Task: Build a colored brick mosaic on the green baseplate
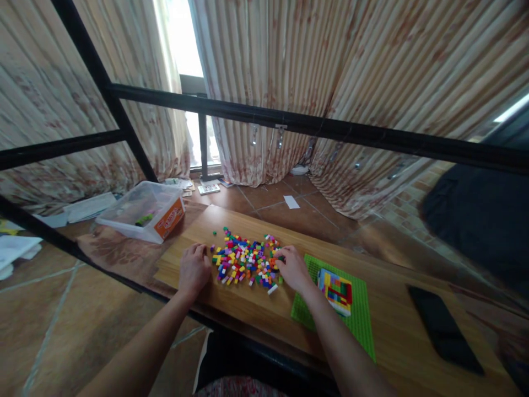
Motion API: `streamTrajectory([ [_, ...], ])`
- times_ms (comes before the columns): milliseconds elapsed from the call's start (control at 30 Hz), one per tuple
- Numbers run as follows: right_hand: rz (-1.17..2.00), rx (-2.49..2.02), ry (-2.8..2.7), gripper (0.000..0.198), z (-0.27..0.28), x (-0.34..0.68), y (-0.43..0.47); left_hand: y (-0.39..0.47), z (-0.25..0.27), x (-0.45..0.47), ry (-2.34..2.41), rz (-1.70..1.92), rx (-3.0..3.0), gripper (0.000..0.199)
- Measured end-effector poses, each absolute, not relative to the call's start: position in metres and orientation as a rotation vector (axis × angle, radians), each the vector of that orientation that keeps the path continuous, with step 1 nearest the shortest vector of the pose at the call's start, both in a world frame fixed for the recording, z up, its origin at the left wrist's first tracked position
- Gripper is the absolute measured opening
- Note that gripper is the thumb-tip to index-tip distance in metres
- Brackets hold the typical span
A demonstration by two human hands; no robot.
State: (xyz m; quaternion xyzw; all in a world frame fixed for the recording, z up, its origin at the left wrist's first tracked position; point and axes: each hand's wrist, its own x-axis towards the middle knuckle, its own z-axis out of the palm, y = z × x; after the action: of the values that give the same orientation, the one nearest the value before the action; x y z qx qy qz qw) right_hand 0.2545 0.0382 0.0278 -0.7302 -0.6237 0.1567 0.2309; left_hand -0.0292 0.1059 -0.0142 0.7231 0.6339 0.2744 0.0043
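A loose heap of small toy building bricks [243, 259] in many colours lies on the wooden table [256, 309]. At the heap's left edge, my left hand [194, 270] rests on the wood with its fingers curled; whatever they may hold is hidden. My right hand [292, 268] is at the heap's right side, finger and thumb closed on what looks like a dark green brick [281, 258]. Under my right forearm lies a green baseplate [359, 300], bearing a low multicoloured brick build [336, 291] that the forearm partly covers.
A clear plastic box [140, 212] with an orange label stands beyond the table's left end, a few green pieces inside. A black phone-like slab [444, 328] lies at the right. A black metal rail [264, 116] crosses before the curtains [289, 66]. Papers [291, 202] lie on the tiled floor.
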Motion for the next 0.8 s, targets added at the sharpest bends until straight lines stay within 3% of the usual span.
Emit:
streamTrajectory([
  [267,0.259,-1.94,-1.953,0.025,0.037,0.212,0.066,0.104,-0.013,-0.029,1.981,0.852,2.265,0.035],
  [567,0.3,-1.747,-2.041,0.026,0.016,0.217,0.017,0.103,-0.014,-0.028,2.0,0.855,2.226,0.035],
  [800,0.231,-1.936,-1.924,0.026,0.023,0.233,0.018,0.104,-0.014,-0.028,1.996,0.82,2.242,0.036],
])
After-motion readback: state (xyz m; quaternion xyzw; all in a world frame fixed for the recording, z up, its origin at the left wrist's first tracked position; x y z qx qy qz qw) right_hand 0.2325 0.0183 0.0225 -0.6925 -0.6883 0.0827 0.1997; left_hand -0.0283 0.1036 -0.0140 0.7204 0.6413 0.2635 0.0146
